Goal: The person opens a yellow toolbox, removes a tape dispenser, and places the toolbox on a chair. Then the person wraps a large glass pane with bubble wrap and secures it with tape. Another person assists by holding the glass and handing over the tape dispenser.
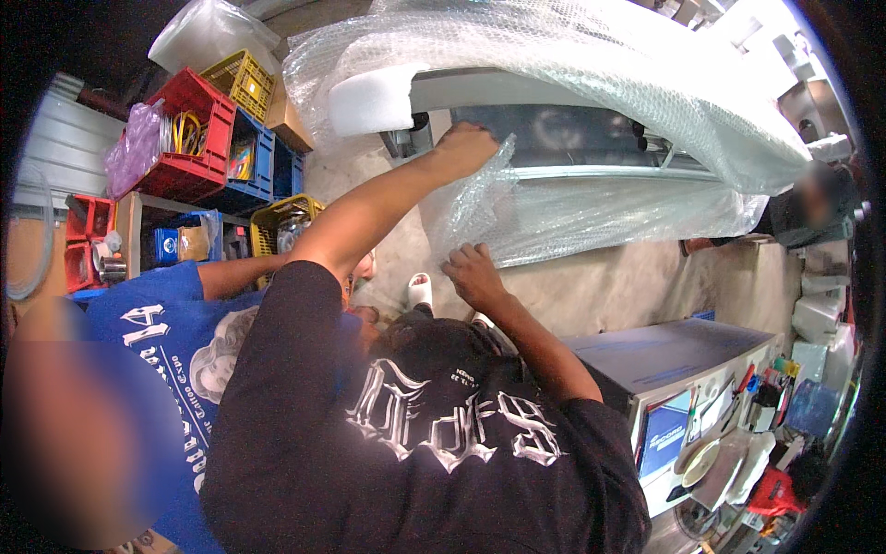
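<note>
A long sheet of bubble wrap (591, 222) hangs over a large long metal-framed object (554, 138) in front of me. White foam (371, 100) covers that object's left end, and a dark panel shows below it. My left hand (469, 148) reaches forward beside the dark panel, its fingers closed on a raised edge of the bubble wrap. Nearer to me, my right hand (475, 274) has bent fingers gripping the sheet's lower left corner. Between both hands the loose end of the wrap stretches, thin and see-through.
A person in a blue shirt (166, 369) stands close at my left. Another person (817, 208) is at the wrap's far right end. Red (198, 138), blue (254, 162) and yellow (242, 83) crates stack at left. A cluttered white-topped bench (664, 462) stands at right.
</note>
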The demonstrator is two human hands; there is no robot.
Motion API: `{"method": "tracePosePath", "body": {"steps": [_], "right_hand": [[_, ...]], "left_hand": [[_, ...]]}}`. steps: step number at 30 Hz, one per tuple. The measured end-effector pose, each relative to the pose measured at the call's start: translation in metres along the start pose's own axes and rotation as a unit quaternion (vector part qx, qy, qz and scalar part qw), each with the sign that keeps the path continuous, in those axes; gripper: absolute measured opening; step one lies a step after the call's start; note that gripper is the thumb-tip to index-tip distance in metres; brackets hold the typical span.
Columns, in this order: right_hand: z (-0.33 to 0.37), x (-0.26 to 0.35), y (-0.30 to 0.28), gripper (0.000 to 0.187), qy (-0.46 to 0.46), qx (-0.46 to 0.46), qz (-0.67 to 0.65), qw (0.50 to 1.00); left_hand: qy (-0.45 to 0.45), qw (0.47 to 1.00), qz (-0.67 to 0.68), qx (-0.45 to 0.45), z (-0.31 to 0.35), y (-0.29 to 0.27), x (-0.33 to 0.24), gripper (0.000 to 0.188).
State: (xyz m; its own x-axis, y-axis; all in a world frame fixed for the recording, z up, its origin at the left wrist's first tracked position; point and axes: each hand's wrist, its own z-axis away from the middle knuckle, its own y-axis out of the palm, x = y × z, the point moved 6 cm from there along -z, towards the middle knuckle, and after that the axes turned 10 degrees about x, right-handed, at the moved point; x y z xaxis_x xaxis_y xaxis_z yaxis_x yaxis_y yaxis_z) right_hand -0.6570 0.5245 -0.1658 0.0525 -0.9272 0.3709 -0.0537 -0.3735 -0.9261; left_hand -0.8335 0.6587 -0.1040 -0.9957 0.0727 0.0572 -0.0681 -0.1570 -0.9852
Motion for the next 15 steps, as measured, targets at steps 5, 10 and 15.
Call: {"method": "tracePosePath", "body": {"steps": [5, 10, 15], "right_hand": [[-0.013, 0.007, -0.025, 0.017, -0.068, 0.017, 0.102, 0.992], [-0.037, 0.008, -0.058, 0.015, -0.158, 0.017, 0.175, 0.972], [-0.046, 0.005, -0.062, 0.024, -0.208, 0.052, 0.186, 0.959]], "left_hand": [[0.015, 0.996, -0.05, -0.073, 0.003, -0.007, -0.011, 0.016], [-0.058, 0.981, 0.177, -0.059, 0.029, -0.012, -0.013, 0.018], [-0.126, 0.848, 0.464, -0.223, 0.115, -0.049, -0.007, 0.034]]}}
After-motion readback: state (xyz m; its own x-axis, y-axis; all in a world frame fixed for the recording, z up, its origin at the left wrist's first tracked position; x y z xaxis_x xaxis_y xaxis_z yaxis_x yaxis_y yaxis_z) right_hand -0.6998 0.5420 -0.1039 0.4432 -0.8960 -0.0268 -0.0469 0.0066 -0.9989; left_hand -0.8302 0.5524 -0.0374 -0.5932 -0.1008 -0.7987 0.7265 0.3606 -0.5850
